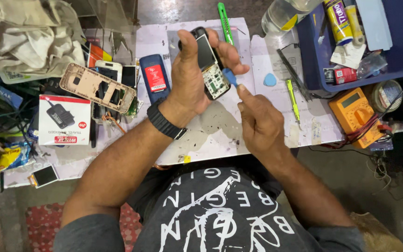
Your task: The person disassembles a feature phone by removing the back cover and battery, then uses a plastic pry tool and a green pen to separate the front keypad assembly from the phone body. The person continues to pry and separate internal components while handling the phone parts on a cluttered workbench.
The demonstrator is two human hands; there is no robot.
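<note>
Orange multimeter (354,113), blue tray (399,56), green cutter (225,22), probably tweezers (294,74).

This is a small phone-repair workshop. The table (211,135) wears a stained, scuffed white mat and is crowded with opened handsets, a bare gold phone frame (96,87), a loose small screen (45,175), an orange multimeter (355,114) with leads, tweezers (294,74), a thin yellow-green screwdriver (294,99), a green utility knife (225,22) and a blue tray (397,58) of glue tubes.

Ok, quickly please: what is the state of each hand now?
Left hand: closed around the opened phone.
Right hand: closed on a small blue tool at the phone's edge.
</note>
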